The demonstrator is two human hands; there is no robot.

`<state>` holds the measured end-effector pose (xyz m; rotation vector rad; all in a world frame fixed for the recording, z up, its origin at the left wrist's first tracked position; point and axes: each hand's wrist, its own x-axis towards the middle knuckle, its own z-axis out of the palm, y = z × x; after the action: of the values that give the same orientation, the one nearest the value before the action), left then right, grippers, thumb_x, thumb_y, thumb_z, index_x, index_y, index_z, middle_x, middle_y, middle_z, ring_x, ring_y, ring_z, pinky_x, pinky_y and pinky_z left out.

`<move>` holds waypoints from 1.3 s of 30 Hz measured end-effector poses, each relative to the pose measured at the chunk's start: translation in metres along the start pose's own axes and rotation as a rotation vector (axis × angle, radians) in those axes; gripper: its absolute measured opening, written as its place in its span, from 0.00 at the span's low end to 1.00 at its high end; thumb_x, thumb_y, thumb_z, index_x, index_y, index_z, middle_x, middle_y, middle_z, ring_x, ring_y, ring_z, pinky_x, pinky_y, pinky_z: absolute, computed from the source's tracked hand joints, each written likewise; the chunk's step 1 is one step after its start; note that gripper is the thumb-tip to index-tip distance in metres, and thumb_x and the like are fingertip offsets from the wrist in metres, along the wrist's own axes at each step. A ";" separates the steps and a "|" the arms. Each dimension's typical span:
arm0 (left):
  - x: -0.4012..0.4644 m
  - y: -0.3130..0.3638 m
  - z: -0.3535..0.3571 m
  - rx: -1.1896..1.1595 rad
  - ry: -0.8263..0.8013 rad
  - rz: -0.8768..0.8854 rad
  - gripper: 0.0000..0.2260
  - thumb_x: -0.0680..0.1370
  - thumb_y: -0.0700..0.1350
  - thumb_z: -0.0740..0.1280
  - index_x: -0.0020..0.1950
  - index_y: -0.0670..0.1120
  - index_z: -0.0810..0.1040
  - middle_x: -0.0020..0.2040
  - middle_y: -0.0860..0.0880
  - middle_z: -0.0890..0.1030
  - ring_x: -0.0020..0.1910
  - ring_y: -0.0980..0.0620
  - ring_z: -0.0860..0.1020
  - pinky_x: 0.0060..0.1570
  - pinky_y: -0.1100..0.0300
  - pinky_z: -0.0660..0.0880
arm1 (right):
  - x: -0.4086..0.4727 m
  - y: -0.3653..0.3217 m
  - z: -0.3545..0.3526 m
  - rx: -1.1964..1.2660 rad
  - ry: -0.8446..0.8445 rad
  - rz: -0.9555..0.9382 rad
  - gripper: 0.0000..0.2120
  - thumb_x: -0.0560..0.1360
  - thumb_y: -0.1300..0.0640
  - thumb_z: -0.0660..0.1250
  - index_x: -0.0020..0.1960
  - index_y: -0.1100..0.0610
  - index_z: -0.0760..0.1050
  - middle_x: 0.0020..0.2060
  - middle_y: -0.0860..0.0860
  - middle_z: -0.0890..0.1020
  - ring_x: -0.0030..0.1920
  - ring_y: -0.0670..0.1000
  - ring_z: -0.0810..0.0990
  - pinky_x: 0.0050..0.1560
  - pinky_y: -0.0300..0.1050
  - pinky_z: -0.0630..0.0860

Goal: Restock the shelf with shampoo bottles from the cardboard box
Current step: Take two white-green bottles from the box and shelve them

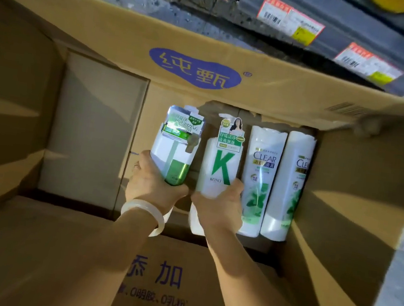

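I look down into an open cardboard box [109,28]. My left hand [151,184], with a pale bangle on the wrist, grips the base of a white-and-green pump bottle [174,149] that carries a boxed tag near its top. My right hand [222,205] holds the base of a white pump bottle with a big green K [221,166]. Both bottles are inside the box, heads pointing away from me. Two white Clear shampoo bottles [259,179] [288,188] lie side by side at the box's right wall. Another white bottle [195,222] shows partly under my right hand.
The shelf edge [354,42] with red and yellow price tags runs across the top right, with yellow items above it. Box flaps stand open on all sides. The left half of the box floor [89,132] is bare cardboard. Speckled floor lies around the box.
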<state>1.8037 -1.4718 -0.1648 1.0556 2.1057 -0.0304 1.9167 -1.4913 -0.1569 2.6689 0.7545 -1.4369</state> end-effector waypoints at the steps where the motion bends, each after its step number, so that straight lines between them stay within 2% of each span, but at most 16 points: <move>1: -0.006 0.002 -0.005 -0.009 0.020 0.008 0.34 0.58 0.50 0.76 0.56 0.49 0.60 0.44 0.50 0.69 0.41 0.48 0.71 0.38 0.57 0.66 | -0.005 0.001 -0.010 0.021 -0.012 -0.003 0.37 0.63 0.50 0.71 0.65 0.52 0.56 0.56 0.52 0.76 0.55 0.59 0.77 0.50 0.51 0.74; 5: -0.048 0.024 -0.042 -0.107 0.119 0.026 0.32 0.58 0.51 0.76 0.52 0.49 0.61 0.44 0.51 0.69 0.40 0.50 0.69 0.37 0.58 0.64 | -0.045 -0.003 -0.056 0.108 -0.005 -0.069 0.39 0.63 0.49 0.70 0.68 0.49 0.54 0.54 0.50 0.76 0.53 0.58 0.78 0.53 0.52 0.75; 9: -0.106 0.071 -0.101 -0.236 0.116 0.056 0.31 0.57 0.53 0.76 0.48 0.55 0.57 0.45 0.51 0.72 0.41 0.49 0.73 0.38 0.57 0.68 | -0.101 -0.022 -0.118 0.241 0.052 -0.132 0.35 0.64 0.51 0.72 0.64 0.47 0.57 0.39 0.38 0.70 0.46 0.53 0.75 0.48 0.45 0.71; 11: -0.137 0.101 -0.135 -0.307 0.122 0.082 0.31 0.54 0.57 0.74 0.46 0.55 0.59 0.43 0.51 0.73 0.40 0.48 0.73 0.38 0.57 0.68 | -0.131 -0.034 -0.156 0.298 0.084 -0.203 0.36 0.63 0.51 0.74 0.67 0.49 0.60 0.44 0.39 0.72 0.52 0.55 0.77 0.53 0.47 0.72; 13: -0.171 0.132 -0.171 -0.375 0.147 0.131 0.30 0.51 0.59 0.72 0.44 0.57 0.58 0.42 0.52 0.73 0.40 0.49 0.74 0.37 0.58 0.68 | -0.165 -0.048 -0.197 0.363 0.110 -0.299 0.38 0.62 0.53 0.76 0.68 0.53 0.63 0.52 0.46 0.77 0.56 0.54 0.78 0.56 0.47 0.74; 16: -0.226 0.178 -0.228 -0.488 0.226 0.212 0.30 0.51 0.58 0.73 0.42 0.62 0.55 0.41 0.55 0.73 0.40 0.49 0.73 0.40 0.56 0.70 | -0.214 -0.069 -0.265 0.477 0.176 -0.477 0.31 0.61 0.57 0.76 0.60 0.54 0.68 0.50 0.49 0.79 0.49 0.45 0.79 0.46 0.29 0.74; 17: -0.245 0.192 -0.247 -0.520 0.258 0.244 0.32 0.51 0.57 0.74 0.45 0.63 0.56 0.41 0.56 0.72 0.41 0.50 0.73 0.41 0.55 0.72 | -0.233 -0.077 -0.289 0.481 0.184 -0.519 0.30 0.61 0.58 0.77 0.59 0.51 0.68 0.49 0.48 0.78 0.49 0.45 0.79 0.46 0.29 0.74; 20: -0.299 0.229 -0.298 -0.588 0.363 0.348 0.35 0.55 0.53 0.78 0.54 0.58 0.61 0.43 0.58 0.71 0.43 0.51 0.72 0.43 0.54 0.72 | -0.288 -0.094 -0.354 0.541 0.222 -0.632 0.28 0.61 0.57 0.76 0.54 0.39 0.66 0.49 0.43 0.79 0.49 0.44 0.80 0.47 0.44 0.78; 21: -0.317 0.240 -0.313 -0.617 0.391 0.386 0.34 0.56 0.52 0.78 0.55 0.56 0.62 0.42 0.59 0.70 0.43 0.52 0.71 0.43 0.56 0.71 | -0.308 -0.098 -0.374 0.554 0.255 -0.659 0.28 0.60 0.54 0.75 0.53 0.37 0.65 0.46 0.39 0.78 0.48 0.42 0.80 0.45 0.43 0.77; 23: -0.349 0.263 -0.342 -0.666 0.415 0.463 0.35 0.57 0.50 0.79 0.58 0.54 0.65 0.43 0.60 0.70 0.43 0.56 0.70 0.43 0.59 0.69 | -0.349 -0.105 -0.412 0.555 0.310 -0.688 0.32 0.59 0.51 0.75 0.58 0.38 0.64 0.45 0.36 0.77 0.48 0.46 0.80 0.44 0.45 0.77; 25: -0.381 0.284 -0.369 -0.687 0.417 0.567 0.35 0.58 0.47 0.79 0.61 0.52 0.67 0.43 0.61 0.70 0.42 0.59 0.69 0.42 0.62 0.67 | -0.388 -0.108 -0.443 0.574 0.365 -0.707 0.36 0.58 0.47 0.73 0.63 0.42 0.61 0.49 0.39 0.78 0.50 0.49 0.79 0.47 0.49 0.77; 27: -0.414 0.305 -0.394 -0.721 0.416 0.656 0.34 0.57 0.45 0.79 0.59 0.50 0.67 0.42 0.60 0.69 0.42 0.57 0.69 0.41 0.61 0.66 | -0.426 -0.109 -0.473 0.596 0.462 -0.740 0.34 0.58 0.45 0.72 0.59 0.41 0.60 0.46 0.39 0.76 0.49 0.49 0.78 0.45 0.47 0.75; 29: -0.450 0.323 -0.416 -0.747 0.407 0.741 0.34 0.56 0.46 0.80 0.55 0.52 0.66 0.42 0.59 0.69 0.42 0.54 0.69 0.39 0.60 0.65 | -0.465 -0.106 -0.503 0.628 0.532 -0.767 0.33 0.59 0.45 0.72 0.58 0.39 0.58 0.45 0.38 0.75 0.49 0.48 0.78 0.43 0.44 0.73; 32: -0.504 0.347 -0.444 -0.761 0.351 0.898 0.34 0.54 0.46 0.81 0.50 0.57 0.63 0.39 0.62 0.68 0.42 0.52 0.72 0.42 0.58 0.67 | -0.519 -0.094 -0.546 0.683 0.584 -0.779 0.40 0.59 0.42 0.70 0.66 0.42 0.55 0.52 0.41 0.75 0.55 0.48 0.77 0.48 0.44 0.73; 36: -0.582 0.380 -0.464 -0.772 0.273 1.089 0.35 0.52 0.48 0.81 0.50 0.58 0.64 0.38 0.64 0.66 0.39 0.54 0.71 0.38 0.58 0.67 | -0.579 -0.063 -0.603 0.770 0.721 -0.773 0.33 0.57 0.39 0.69 0.52 0.34 0.52 0.44 0.37 0.74 0.46 0.46 0.75 0.40 0.40 0.72; 39: -0.641 0.404 -0.466 -0.796 0.199 1.179 0.36 0.51 0.48 0.82 0.48 0.58 0.62 0.38 0.60 0.70 0.37 0.53 0.72 0.37 0.59 0.67 | -0.609 -0.027 -0.645 0.842 0.823 -0.794 0.31 0.56 0.40 0.70 0.54 0.38 0.58 0.46 0.37 0.75 0.48 0.45 0.76 0.41 0.36 0.72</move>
<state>2.0275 -1.4817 0.6963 1.5883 1.1219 1.3770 2.1294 -1.5603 0.7018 3.9763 1.7262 -0.6612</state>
